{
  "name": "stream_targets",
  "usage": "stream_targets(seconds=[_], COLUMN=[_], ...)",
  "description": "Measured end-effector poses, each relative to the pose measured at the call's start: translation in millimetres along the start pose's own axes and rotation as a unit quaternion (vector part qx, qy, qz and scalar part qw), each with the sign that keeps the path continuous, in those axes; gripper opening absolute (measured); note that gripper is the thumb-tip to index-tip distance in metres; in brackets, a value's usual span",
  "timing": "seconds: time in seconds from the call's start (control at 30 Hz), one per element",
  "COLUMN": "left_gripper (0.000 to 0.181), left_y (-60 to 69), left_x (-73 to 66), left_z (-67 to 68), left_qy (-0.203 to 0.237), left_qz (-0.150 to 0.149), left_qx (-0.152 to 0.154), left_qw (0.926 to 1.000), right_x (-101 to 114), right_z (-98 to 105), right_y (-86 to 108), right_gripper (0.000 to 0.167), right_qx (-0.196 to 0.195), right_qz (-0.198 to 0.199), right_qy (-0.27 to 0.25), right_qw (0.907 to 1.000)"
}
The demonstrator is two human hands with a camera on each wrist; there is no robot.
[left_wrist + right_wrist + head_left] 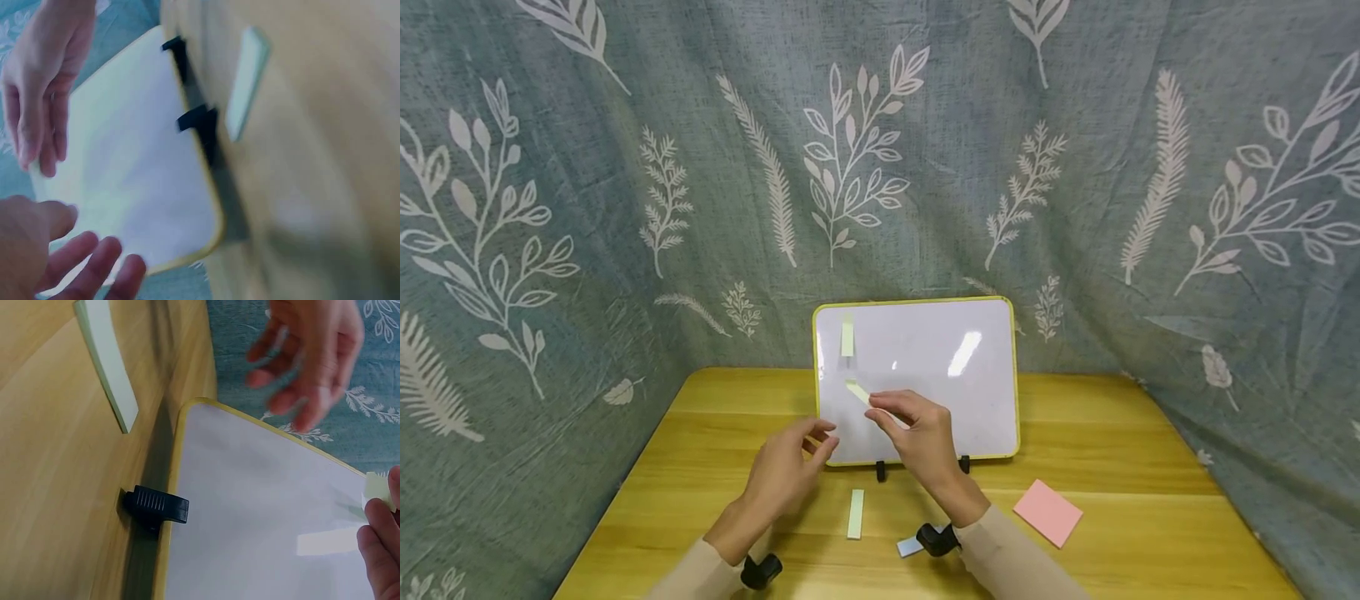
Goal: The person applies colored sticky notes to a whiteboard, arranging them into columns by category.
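Observation:
The right hand (925, 437) pinches a pale green paper strip (858, 390) between thumb and fingers, its upper end against the whiteboard (925, 358). In the right wrist view that strip (377, 489) shows at the right edge, in the fingers. Another green strip (847, 339) is on the board's upper left. The left hand (786, 467), fingers loosely bent and holding nothing, hovers by the board's lower left corner. A pad of green strips (855, 514) lies on the table in front of the board.
Black stand feet (881, 472) support the board's lower edge. On the wooden table (700, 467), a blue pad (909, 547) lies partly hidden by the right wrist's camera, and a pink pad (1048, 512) lies farther right. Patterned cloth (760, 208) hangs behind and at the sides.

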State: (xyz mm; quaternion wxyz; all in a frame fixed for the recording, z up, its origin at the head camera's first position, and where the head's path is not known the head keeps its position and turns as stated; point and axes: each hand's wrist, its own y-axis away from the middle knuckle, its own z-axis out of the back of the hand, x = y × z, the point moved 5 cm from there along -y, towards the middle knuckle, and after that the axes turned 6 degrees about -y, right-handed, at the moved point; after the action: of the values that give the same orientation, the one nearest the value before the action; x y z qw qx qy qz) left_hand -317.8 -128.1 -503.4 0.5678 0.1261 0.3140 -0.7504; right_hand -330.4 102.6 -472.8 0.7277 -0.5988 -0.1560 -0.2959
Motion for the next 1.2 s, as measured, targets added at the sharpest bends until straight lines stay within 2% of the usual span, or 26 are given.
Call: stream_targets(seconds=[0.1,0.2,0.3,0.53,0.67,0.83,1.2], left_gripper=[0.025,0.029,0.035,0.048,0.053,0.059,0.070], left_y=[-10.9,-20.6,-28.8,-46.4,-53.4,-61.7,-77.6], left_x=[-1.1,-2.5,-3.8,-4.3,-4.2,-5.2,-8.2], left_z=[11.4,19.0,23.6,29.7,31.2,28.3,21.2], left_qy=[0.010,0.011,0.008,0.014,0.019,0.038,0.061], left_qz=[-0.001,-0.002,0.004,0.025,0.035,0.034,0.036], left_qx=[-0.045,-0.076,-0.094,-0.123,-0.132,-0.132,-0.130], left_qw=[0.9989,0.9970,0.9955,0.9920,0.9905,0.9900,0.9890], right_x=[2.2,3.4,3.1,3.2,4.2,2.4,0.5], right_z=[-2.6,-5.1,-7.1,-10.4,-12.9,-18.5,-34.4], right_y=[-2.0,-3.0,-3.8,-7.9,-10.7,-12.1,-14.5], right_gripper=[0.022,0.025,0.025,0.020,0.019,0.019,0.015], right_qx=[0.002,0.001,-0.004,-0.024,-0.045,-0.068,-0.087], right_qz=[0.036,0.062,0.078,0.077,0.094,0.113,0.086], right_qy=[0.037,0.071,0.092,0.104,0.115,0.121,0.127], right_qw=[0.9987,0.9956,0.9927,0.9913,0.9879,0.9838,0.9843])
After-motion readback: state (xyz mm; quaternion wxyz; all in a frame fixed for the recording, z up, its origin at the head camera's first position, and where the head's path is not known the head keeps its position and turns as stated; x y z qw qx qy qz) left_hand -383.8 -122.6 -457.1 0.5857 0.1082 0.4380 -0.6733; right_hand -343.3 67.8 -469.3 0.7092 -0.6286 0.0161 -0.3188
